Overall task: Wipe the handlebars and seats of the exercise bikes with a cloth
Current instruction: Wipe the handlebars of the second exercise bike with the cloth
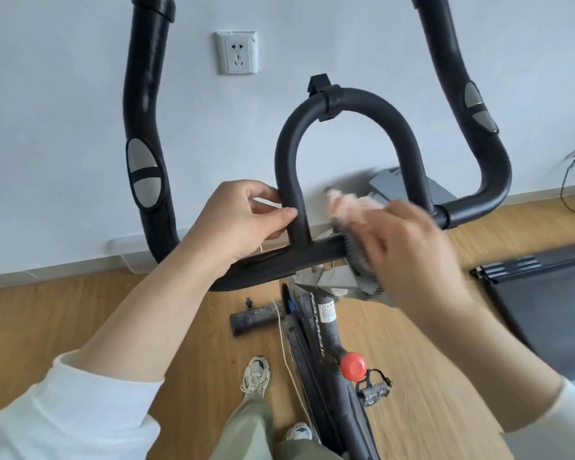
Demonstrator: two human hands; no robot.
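White wall [63, 94], left grip [243, 224] pinching handlebars [346, 104]

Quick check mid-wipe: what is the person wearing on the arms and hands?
Both arms wear white long sleeves, the left sleeve and right sleeve pushed up the forearms. The left hand and right hand are bare: no gloves, watch or rings visible, though the right hand is motion-blurred.
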